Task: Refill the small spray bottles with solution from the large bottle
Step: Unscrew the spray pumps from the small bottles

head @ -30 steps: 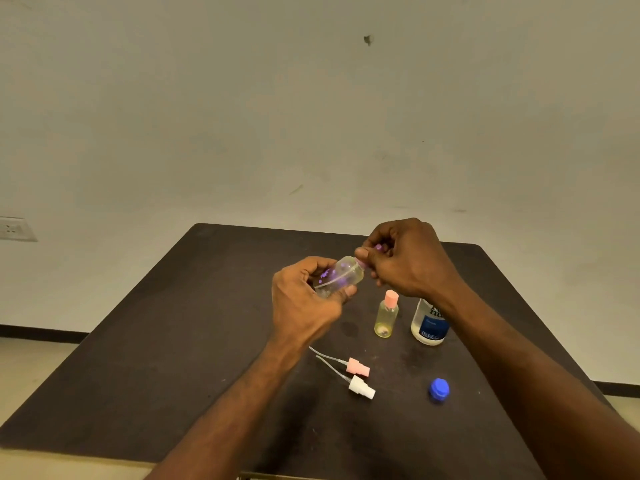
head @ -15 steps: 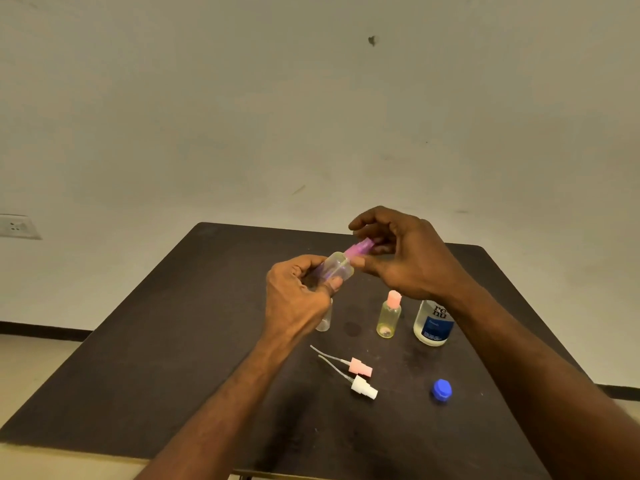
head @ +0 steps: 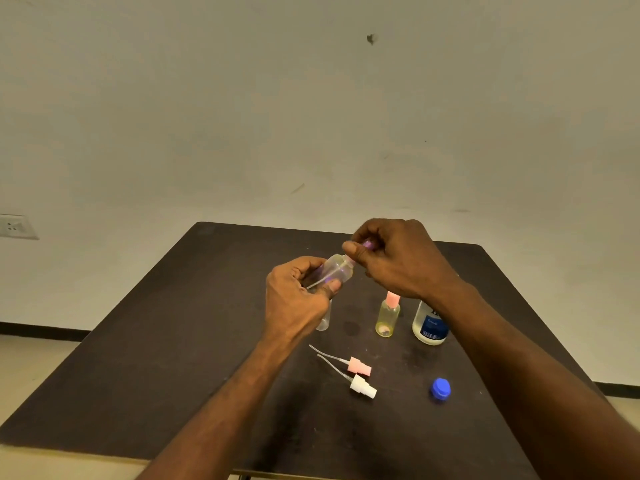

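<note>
My left hand (head: 294, 303) grips a small clear spray bottle (head: 337, 270), held tilted above the table, with a thin dip tube visible inside. My right hand (head: 398, 258) pinches its purple spray cap (head: 366, 243) at the bottle's neck. Another clear small bottle (head: 323, 320) stands mostly hidden behind my left hand. A yellowish small bottle with a pink cap (head: 388, 317) stands upright. The large bottle (head: 429, 325), white with a blue label and open, stands to its right, partly behind my right wrist.
On the dark table (head: 156, 341) lie a pink spray head (head: 358, 365) and a white spray head (head: 362, 388), each with a dip tube. A blue cap (head: 440, 388) lies near the front right. A wall socket (head: 15, 226) is at the far left.
Both hands stayed at the bottle's neck above the table. My right fingers, spread on the purple cap half a second ago, now curl round it and hide most of it.
</note>
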